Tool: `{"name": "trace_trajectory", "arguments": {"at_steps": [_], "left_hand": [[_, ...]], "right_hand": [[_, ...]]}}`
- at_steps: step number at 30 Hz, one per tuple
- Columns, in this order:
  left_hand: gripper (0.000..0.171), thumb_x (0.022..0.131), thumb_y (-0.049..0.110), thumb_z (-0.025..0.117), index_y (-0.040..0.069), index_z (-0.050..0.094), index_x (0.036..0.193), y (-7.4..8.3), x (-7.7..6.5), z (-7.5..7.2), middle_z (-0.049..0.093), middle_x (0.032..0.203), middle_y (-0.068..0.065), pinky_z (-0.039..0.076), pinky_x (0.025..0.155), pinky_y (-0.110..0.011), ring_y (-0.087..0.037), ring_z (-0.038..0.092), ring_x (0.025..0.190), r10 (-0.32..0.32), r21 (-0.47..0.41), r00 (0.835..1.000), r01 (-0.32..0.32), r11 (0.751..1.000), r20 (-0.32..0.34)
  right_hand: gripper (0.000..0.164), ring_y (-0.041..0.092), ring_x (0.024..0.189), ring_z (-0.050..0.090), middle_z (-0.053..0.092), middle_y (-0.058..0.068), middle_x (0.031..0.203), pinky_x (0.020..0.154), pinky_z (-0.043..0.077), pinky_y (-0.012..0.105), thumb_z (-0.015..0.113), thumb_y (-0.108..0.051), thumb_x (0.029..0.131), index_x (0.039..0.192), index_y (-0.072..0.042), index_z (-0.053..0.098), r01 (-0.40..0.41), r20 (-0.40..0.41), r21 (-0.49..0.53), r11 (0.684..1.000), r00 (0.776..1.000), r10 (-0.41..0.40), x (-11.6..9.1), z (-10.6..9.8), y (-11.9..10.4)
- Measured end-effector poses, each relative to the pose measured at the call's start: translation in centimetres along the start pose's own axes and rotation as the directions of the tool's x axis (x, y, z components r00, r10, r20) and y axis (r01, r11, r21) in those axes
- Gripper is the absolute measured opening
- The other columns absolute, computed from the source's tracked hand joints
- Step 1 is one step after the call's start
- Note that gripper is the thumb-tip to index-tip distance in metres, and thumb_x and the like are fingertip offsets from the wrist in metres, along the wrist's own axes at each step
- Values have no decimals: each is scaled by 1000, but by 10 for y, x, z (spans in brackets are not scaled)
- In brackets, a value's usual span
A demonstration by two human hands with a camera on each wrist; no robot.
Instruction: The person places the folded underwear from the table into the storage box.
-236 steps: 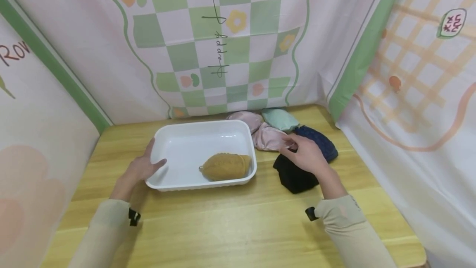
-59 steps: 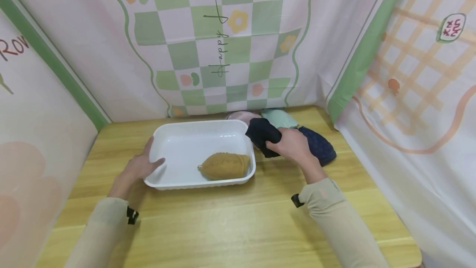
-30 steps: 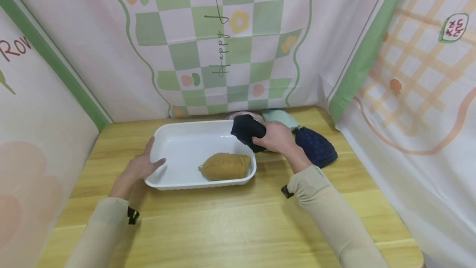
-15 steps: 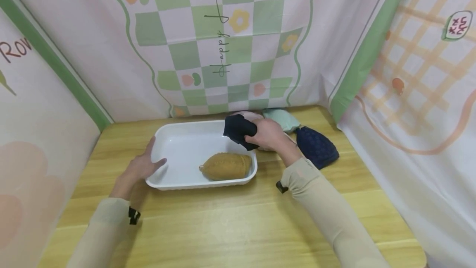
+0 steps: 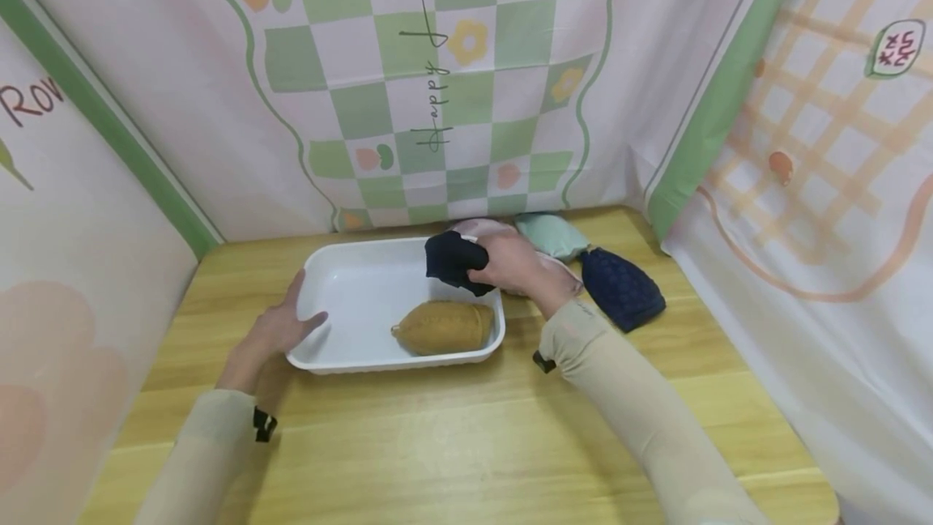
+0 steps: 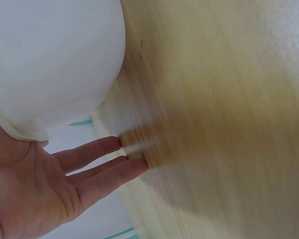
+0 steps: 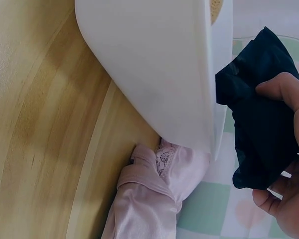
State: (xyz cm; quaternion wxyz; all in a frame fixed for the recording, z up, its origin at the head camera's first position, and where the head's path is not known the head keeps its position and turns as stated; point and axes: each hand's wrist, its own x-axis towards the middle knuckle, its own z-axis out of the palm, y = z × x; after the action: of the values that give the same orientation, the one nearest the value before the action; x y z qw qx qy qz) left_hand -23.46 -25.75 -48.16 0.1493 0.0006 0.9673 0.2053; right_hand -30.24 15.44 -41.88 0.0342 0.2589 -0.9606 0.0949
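Note:
My right hand (image 5: 509, 260) pinches a folded black garment (image 5: 452, 259), thumb on one face and fingers on the other, above the back right of the white tray (image 5: 394, 363). In the right wrist view this black cloth (image 7: 264, 117) hangs beside the tray's wall. Inside the tray, at the front right, lies a folded tan bra (image 5: 443, 328). My left hand (image 5: 277, 329) rests at the tray's left end, thumb over the rim. The left wrist view shows its fingers (image 6: 102, 181) straight, with their tips down at the table.
Right of the tray lies a pink bra with lace (image 7: 147, 199), partly hidden by my right arm in the head view. A mint-green folded piece (image 5: 551, 235) and a navy one (image 5: 623, 290) lie beyond it. A printed curtain (image 5: 466, 104) stands behind the wooden table (image 5: 437, 444).
My right hand has picked the black garment off the table at the right and carried it left over the tray. My left hand has stayed at the tray's left end.

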Motion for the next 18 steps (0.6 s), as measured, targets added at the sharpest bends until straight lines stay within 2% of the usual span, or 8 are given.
{"name": "trace_trajectory", "arguments": {"at_steps": [5, 11, 15, 18], "left_hand": [[103, 97, 63, 46, 19, -26, 156, -2, 0, 1, 43, 143, -42, 49, 94, -61, -52, 61, 109, -10, -3, 1000, 10, 1000, -4], [102, 97, 64, 45, 19, -26, 156, -2, 1, 1, 42, 144, -41, 49, 95, -62, -53, 60, 112, -16, -5, 1000, 16, 1000, -4], [103, 97, 64, 45, 19, -26, 156, -2, 2, 0, 43, 142, -41, 49, 94, -62, -53, 61, 110, -9, -2, 1000, 9, 1000, -7], [103, 97, 63, 45, 18, -25, 156, -1, 2, 1, 45, 141, -42, 50, 93, -61, -52, 62, 108, -1, 5, 1000, 1, 1000, -11]], "right_hand": [[31, 27, 94, 68, 75, 2, 92, 91, 53, 42, 75, -43, 79, 93, -15, 73, 32, 4, -55, 998, 999, -32, 8, 4, -2], [34, 30, 92, 69, 74, 7, 91, 87, 54, 47, 76, -44, 76, 91, -13, 73, 76, -11, -142, 987, 997, -78, 15, 10, -5], [34, 28, 90, 68, 74, 6, 91, 80, 55, 46, 76, -43, 77, 94, -14, 73, 80, 26, -136, 987, 997, -77, 17, 14, -7], [33, 26, 92, 68, 74, 4, 94, 82, 54, 47, 76, -43, 78, 96, -15, 73, 71, 52, -129, 989, 997, -65, 18, 16, -10]]}}
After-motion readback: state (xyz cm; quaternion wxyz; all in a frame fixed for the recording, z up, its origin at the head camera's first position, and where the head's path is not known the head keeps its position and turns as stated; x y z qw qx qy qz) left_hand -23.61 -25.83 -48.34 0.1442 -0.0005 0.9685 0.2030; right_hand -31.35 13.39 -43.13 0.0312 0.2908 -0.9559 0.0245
